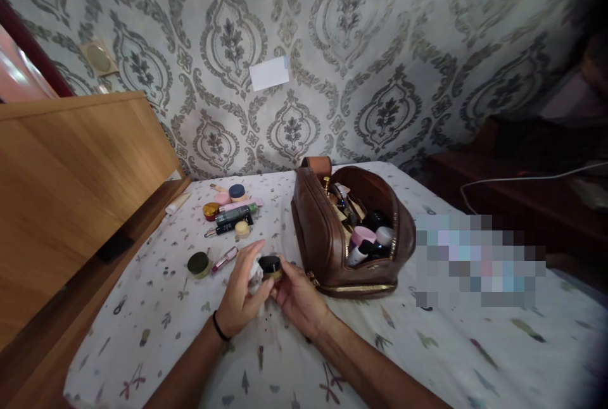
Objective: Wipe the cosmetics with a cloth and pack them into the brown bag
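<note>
My right hand (301, 298) grips a small cosmetic jar (270, 266) with a black lid and a gold-toned lower part. Against the jar's left side, my left hand (240, 289) holds a crumpled white tissue (255, 271), its thumb near the jar's base. A dark band circles my left wrist. Just left of that hand lie a pink lip gloss tube (225, 259) and a dark green round jar (199, 264). To the right of my hands stands a brown cosmetic bag (318, 232), unzipped, with bottles, jars and a pink-lidded pot (363, 235) inside.
Farther back left on the patterned white sheet (190, 358) sit several cosmetics, including a green tube (232, 214), an amber jar (211, 210), a blue-lidded jar (237, 192) and a cream pot (242, 228). A wooden panel (90, 194) borders the left. Patterned wallpaper rises behind.
</note>
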A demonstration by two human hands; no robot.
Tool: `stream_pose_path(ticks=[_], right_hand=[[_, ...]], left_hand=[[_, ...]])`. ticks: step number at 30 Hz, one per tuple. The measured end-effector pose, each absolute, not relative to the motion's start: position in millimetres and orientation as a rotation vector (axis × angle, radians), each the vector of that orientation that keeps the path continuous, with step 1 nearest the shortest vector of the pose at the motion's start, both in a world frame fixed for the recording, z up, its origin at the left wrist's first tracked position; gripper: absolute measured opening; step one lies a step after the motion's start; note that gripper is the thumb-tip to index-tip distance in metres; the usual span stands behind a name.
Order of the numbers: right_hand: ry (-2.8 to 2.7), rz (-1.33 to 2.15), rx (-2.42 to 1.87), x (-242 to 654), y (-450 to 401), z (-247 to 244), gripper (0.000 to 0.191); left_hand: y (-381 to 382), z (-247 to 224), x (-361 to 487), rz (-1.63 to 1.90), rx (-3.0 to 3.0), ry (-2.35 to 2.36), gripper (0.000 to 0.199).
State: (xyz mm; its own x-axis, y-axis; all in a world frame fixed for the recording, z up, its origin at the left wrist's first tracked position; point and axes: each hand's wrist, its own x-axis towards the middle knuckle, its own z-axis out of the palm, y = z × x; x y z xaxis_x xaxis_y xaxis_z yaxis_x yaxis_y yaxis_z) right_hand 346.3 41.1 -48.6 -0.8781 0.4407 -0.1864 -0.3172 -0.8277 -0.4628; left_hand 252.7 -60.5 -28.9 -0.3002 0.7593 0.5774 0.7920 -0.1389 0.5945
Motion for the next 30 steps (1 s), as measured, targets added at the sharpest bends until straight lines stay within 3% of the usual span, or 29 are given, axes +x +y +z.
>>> stream_pose_path(ticks=[12,22,30], right_hand=[[-0.753,2.535,-0.405,350,39,-39,0.029],[-0.624,2.641,-0.379,352,47,-31,0.035],[-0.598,2.671,-0.473,351,41,-35,0.043]], left_hand=[[-58,-28,251,-1.520,-1.670,-2.150,0.043],[-63,-22,249,-2.027,-1.741,-2.274,0.053],[-64,-11,244,-1.725,-1.815,-2.282,0.039]])
